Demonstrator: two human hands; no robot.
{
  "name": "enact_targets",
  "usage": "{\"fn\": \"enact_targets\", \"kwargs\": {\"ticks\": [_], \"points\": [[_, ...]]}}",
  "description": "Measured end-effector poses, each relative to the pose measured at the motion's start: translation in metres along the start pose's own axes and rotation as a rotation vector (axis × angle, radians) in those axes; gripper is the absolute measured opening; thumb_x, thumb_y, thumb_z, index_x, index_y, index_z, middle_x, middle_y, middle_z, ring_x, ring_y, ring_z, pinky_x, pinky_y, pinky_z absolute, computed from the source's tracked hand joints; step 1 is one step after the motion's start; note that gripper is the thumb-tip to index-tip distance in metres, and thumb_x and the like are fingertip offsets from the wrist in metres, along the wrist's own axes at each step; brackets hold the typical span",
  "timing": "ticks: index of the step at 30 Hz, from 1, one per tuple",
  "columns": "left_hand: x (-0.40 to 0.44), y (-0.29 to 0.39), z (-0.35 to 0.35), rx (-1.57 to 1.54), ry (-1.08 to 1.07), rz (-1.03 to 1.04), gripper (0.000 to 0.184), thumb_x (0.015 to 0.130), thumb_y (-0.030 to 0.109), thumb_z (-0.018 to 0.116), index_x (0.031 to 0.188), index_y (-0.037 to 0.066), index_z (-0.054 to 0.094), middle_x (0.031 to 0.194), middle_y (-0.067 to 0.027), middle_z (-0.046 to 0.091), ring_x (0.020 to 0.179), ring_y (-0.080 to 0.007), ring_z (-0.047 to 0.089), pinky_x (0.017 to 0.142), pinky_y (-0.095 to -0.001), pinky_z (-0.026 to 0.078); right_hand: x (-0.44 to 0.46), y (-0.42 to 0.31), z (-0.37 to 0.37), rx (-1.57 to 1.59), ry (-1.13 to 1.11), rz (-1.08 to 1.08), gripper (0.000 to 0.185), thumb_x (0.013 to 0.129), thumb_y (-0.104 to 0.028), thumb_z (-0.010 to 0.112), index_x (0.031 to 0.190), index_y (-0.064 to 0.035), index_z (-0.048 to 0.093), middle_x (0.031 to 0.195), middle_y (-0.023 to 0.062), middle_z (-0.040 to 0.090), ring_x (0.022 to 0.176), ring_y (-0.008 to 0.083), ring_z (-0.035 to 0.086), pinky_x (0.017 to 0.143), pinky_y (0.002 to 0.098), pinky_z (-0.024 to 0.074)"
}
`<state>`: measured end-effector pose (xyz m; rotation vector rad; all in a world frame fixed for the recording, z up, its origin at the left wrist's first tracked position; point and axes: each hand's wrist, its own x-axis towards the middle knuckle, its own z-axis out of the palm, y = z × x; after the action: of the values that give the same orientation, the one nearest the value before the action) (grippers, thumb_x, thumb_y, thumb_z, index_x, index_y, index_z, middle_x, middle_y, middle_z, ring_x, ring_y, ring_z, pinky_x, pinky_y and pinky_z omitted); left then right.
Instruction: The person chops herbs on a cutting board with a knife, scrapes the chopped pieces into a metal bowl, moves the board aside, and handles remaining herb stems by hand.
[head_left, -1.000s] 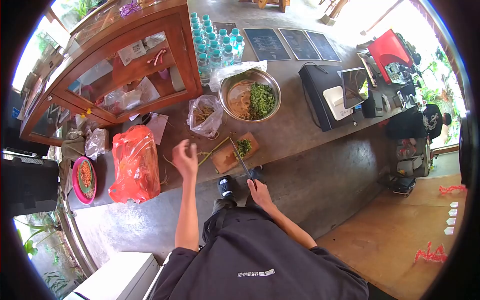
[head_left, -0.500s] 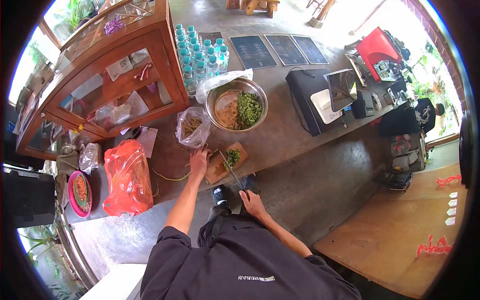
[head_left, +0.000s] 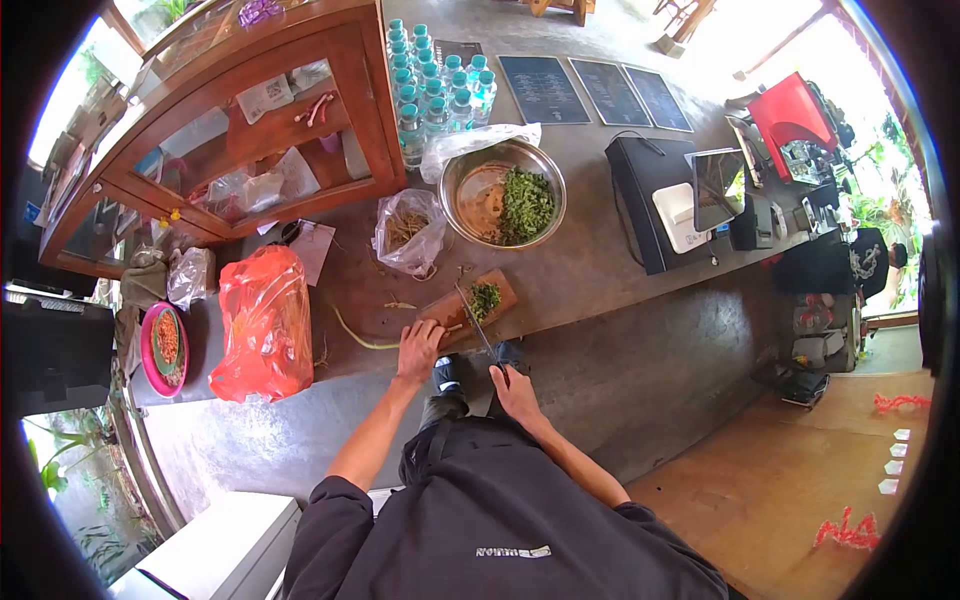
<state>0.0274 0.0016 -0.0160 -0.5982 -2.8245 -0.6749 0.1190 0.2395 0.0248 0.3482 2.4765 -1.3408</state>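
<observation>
My right hand (head_left: 515,390) is wrapped round the handle of a kitchen knife (head_left: 477,322), whose blade slants up across a wooden cutting board (head_left: 507,287). Chopped greens (head_left: 484,300) lie on the board, right of the blade. At the board's near left end, my left hand (head_left: 420,346) has its fingers curled down. A long green bean (head_left: 352,333) runs along the table to that hand, and a short pale end shows past the fingertips; the grip itself is partly hidden. Behind the board stands a steel bowl (head_left: 465,220) partly filled with chopped greens (head_left: 526,207).
A clear plastic bag (head_left: 410,232) with stringy scraps sits left of the bowl. Farther left are a red plastic bag (head_left: 262,325) and a pink bowl (head_left: 150,350). Water bottles (head_left: 435,110) and a glass-fronted wooden cabinet (head_left: 385,130) stand behind. A black box (head_left: 635,190) is on the right.
My left hand has moved from beside the clear bag down to the board's near left end. The knife remains in my right hand over the board. The view has shifted slightly.
</observation>
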Motion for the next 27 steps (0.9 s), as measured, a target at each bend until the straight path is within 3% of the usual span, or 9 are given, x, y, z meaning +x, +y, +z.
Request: {"fn": "enact_targets", "kwargs": {"ticks": [2, 6, 8, 12, 14, 27], "points": [[-0.005, 0.000, 0.003, -0.038, -0.014, -0.033, 0.018, 0.088, 0.012, 0.068, 0.105, 0.016, 0.067, 0.107, -0.0032, 0.064, 0.107, -0.0233, 0.062, 0.087, -0.0413, 0.046, -0.001, 0.003, 0.002, -0.031, 0.044, -0.056, 0.052, 0.106, -0.045, 0.057, 0.090, 0.0043, 0.060, 0.072, 0.0286, 0.061, 0.072, 0.0478, 0.065, 0.062, 0.0500, 0.0460], [-0.003, 0.001, 0.006, -0.108, -0.010, -0.062, 0.029, 0.081, 0.010, 0.074, 0.109, 0.017, 0.070, 0.104, -0.0022, 0.062, 0.105, -0.0231, 0.061, 0.087, -0.0422, 0.044, -0.006, 0.002, 0.006, -0.057, 0.034, -0.057, 0.048, 0.106, -0.045, 0.056, 0.102, 0.0025, 0.061, 0.074, 0.0270, 0.063, 0.073, 0.0473, 0.066, 0.063, 0.0501, 0.0472], [0.000, 0.001, 0.007, -0.107, 0.003, -0.058, 0.032, 0.080, 0.010, 0.075, 0.111, 0.017, 0.070, 0.103, -0.0015, 0.062, 0.104, -0.0228, 0.061, 0.087, -0.0421, 0.044, -0.011, 0.000, 0.009, -0.043, 0.135, -0.086, 0.044, 0.107, -0.042, 0.054, 0.124, -0.0022, 0.062, 0.083, 0.0306, 0.067, 0.084, 0.0505, 0.067, 0.071, 0.0560, 0.0503], [0.003, 0.004, 0.009, -0.160, 0.023, -0.053, 0.035, 0.080, 0.010, 0.076, 0.113, 0.017, 0.072, 0.102, -0.0003, 0.062, 0.102, -0.0226, 0.060, 0.086, -0.0417, 0.044, -0.016, -0.011, 0.004, -0.004, -0.015, -0.027, 0.040, 0.108, -0.033, 0.054, 0.141, -0.0095, 0.057, 0.089, 0.0295, 0.070, 0.085, 0.0484, 0.069, 0.071, 0.0545, 0.0517], [0.005, 0.007, 0.009, -0.163, 0.021, -0.059, 0.034, 0.080, 0.011, 0.076, 0.113, 0.017, 0.072, 0.101, -0.0003, 0.062, 0.101, -0.0227, 0.060, 0.086, -0.0417, 0.044, -0.016, -0.002, 0.012, -0.058, 0.072, -0.200, 0.040, 0.110, -0.025, 0.051, 0.148, -0.0113, 0.052, 0.078, 0.0218, 0.067, 0.066, 0.0366, 0.066, 0.065, 0.0435, 0.0509], [0.013, 0.003, 0.009, -0.175, -0.011, -0.029, 0.030, 0.083, 0.014, 0.075, 0.112, 0.018, 0.073, 0.098, 0.0007, 0.062, 0.098, -0.0233, 0.059, 0.085, -0.0428, 0.045, -0.015, -0.010, 0.006, -0.054, 0.047, -0.203, 0.037, 0.109, -0.022, 0.052, 0.144, -0.0102, 0.056, 0.092, 0.0305, 0.068, 0.086, 0.0482, 0.068, 0.072, 0.0517, 0.0509]]}}
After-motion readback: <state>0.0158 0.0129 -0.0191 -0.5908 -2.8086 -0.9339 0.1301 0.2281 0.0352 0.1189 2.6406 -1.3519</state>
